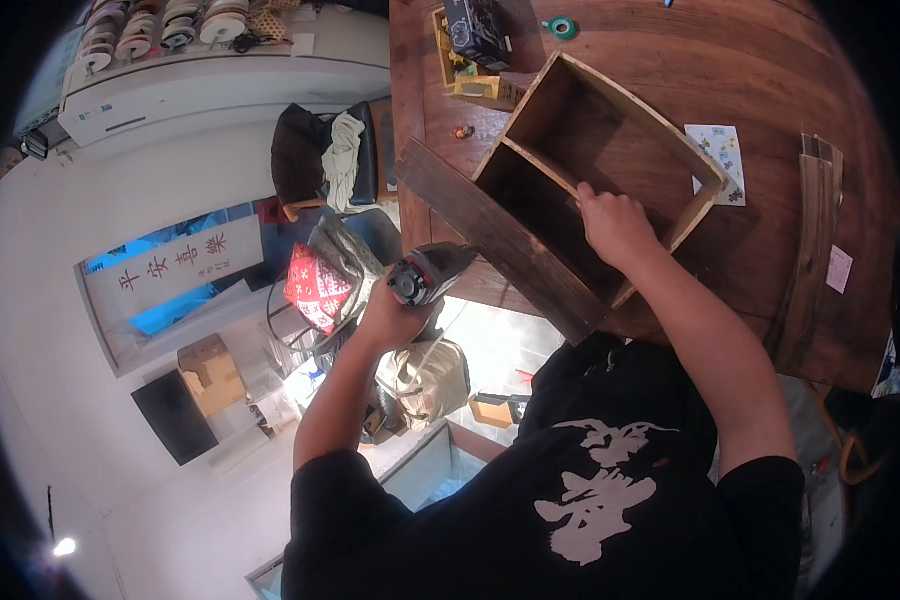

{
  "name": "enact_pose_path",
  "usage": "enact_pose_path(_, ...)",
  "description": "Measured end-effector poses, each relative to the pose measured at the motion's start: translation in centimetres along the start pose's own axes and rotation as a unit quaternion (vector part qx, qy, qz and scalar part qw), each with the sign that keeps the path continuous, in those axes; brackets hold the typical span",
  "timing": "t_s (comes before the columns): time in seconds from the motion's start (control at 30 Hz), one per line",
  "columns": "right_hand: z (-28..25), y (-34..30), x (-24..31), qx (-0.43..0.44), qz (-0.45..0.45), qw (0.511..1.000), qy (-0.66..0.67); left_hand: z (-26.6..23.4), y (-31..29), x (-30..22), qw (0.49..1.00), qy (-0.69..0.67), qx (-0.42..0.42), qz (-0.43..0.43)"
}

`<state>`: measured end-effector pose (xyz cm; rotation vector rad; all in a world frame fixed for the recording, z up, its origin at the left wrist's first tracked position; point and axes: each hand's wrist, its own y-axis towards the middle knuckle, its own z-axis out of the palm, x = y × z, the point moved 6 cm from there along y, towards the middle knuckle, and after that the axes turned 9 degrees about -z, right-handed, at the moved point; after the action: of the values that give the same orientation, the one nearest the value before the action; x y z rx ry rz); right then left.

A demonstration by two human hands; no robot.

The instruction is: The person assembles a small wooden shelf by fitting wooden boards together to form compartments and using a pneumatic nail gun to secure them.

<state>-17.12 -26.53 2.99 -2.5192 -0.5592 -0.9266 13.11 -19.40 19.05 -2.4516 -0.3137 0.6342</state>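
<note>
Head view from above: a wooden box frame (610, 150) with one inner divider is being steadied on a brown wooden table (770, 60) by the right hand (615, 225), its fingers curled over the divider's top edge. A power tool (425, 275) (seemingly a drill or driver) is being gripped by the left hand (390, 315), fingers wrapped tight, beside a dark plank (500, 240) along the box's near side. Assembly appears well advanced; the plank looks not yet fixed.

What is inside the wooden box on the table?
The wooden box shows a divider and two bare compartments. The right hand grips the divider and covers part of the nearer compartment.
</note>
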Motion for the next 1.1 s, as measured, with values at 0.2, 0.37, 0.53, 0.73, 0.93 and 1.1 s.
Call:
enact_pose_path(0.2,-0.4,-0.1,0.7,0.005,0.007,1.000,-0.007,-1.8,-2.5,3.5,0.991,-0.061,-0.121,-0.009)
enact_pose_path(0.37,-2.9,-2.0,3.2,-0.234,-0.082,0.965,-0.079,2.4,2.0,12.2,0.973,0.041,-0.154,-0.169)
enact_pose_path(0.53,2.4,-5.5,11.0,0.002,0.035,0.997,-0.070,10.2,8.9,21.9,0.969,0.073,-0.170,-0.161)
enact_pose_path(0.73,3.3,-5.5,10.1,0.074,0.152,0.986,0.012,15.2,12.9,21.4,0.968,0.054,-0.172,-0.174)
enact_pose_path(0.93,-1.5,-6.4,12.1,0.022,0.135,0.991,-0.014,17.4,14.1,23.3,0.963,0.002,-0.231,-0.135)
enact_pose_path(1.1,-4.9,-9.2,13.2,0.042,0.111,0.993,0.000,12.5,10.0,18.6,0.952,-0.055,-0.284,-0.101)
